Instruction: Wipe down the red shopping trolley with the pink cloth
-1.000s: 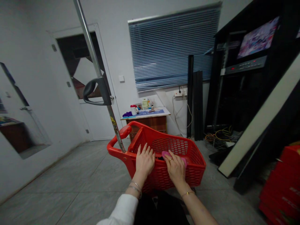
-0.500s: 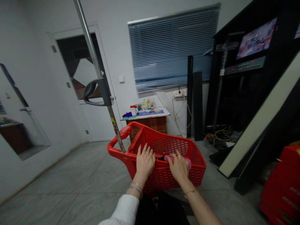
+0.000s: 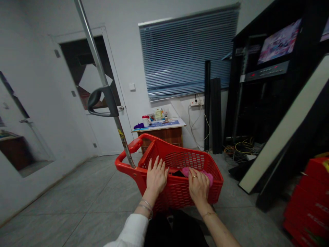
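A red plastic shopping basket (image 3: 195, 161) with a mesh wall stands on the floor in front of me. My left hand (image 3: 156, 175) lies flat on its near rim with the fingers spread. My right hand (image 3: 198, 185) presses a pink cloth (image 3: 207, 175) against the rim further right, fingers curled over it. A dark item lies inside the basket between my hands. A metal pole with a black handle (image 3: 100, 99) rises from the basket's left end.
A small wooden cabinet (image 3: 164, 132) with bottles stands by the far wall under blue blinds (image 3: 187, 55). A black shelf unit with a screen (image 3: 277, 68) and a leaning pale board fill the right side. Red crates (image 3: 308, 202) sit at the lower right. Cables lie on the floor.
My right hand has slid the pink cloth rightwards along the basket rim. My left hand has stayed on the rim. The view has shifted slightly.
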{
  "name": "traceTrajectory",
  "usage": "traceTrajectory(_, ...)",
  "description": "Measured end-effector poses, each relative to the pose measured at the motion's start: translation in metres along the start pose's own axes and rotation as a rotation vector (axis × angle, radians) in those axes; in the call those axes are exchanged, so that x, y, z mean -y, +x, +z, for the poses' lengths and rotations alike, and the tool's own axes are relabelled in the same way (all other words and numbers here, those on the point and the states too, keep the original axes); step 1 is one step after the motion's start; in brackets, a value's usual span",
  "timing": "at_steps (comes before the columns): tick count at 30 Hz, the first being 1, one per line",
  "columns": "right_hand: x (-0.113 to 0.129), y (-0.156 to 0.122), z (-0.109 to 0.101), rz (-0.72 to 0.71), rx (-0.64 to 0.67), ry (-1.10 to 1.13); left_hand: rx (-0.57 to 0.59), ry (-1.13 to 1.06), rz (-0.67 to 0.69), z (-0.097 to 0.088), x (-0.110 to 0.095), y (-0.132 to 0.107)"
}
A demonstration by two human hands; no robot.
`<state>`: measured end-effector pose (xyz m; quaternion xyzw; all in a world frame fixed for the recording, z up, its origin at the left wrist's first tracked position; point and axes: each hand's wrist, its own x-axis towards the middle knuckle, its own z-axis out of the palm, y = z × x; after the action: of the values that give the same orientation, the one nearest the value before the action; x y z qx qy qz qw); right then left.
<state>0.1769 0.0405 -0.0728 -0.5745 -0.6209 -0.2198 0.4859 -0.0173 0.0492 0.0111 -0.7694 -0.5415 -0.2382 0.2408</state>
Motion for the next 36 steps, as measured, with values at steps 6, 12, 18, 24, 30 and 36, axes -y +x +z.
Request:
traceTrajectory(6,0.036,-0.004,0.012,-0.118,0.029,0.066,-0.003,0.041,0.014,-0.001,0.006,-0.006)
traceTrajectory(12,-0.005,-0.004,0.001,-0.014,-0.012,0.015,-0.035,0.048,-0.066,-0.005,-0.005,-0.013)
traceTrajectory(18,0.050,-0.001,0.013,-0.068,0.029,0.079,-0.019,0.024,-0.038,-0.003,-0.003,-0.012)
traceTrajectory(24,-0.005,-0.002,-0.003,-0.098,0.027,0.034,-0.018,0.033,-0.014,-0.006,0.002,-0.012)
traceTrajectory(30,0.029,-0.002,0.009,-0.041,-0.021,0.075,-0.031,0.028,-0.022,-0.004,-0.002,-0.010)
traceTrajectory(36,0.018,-0.003,0.008,-0.098,-0.018,0.146,-0.017,0.043,-0.024,-0.002,0.006,-0.012)
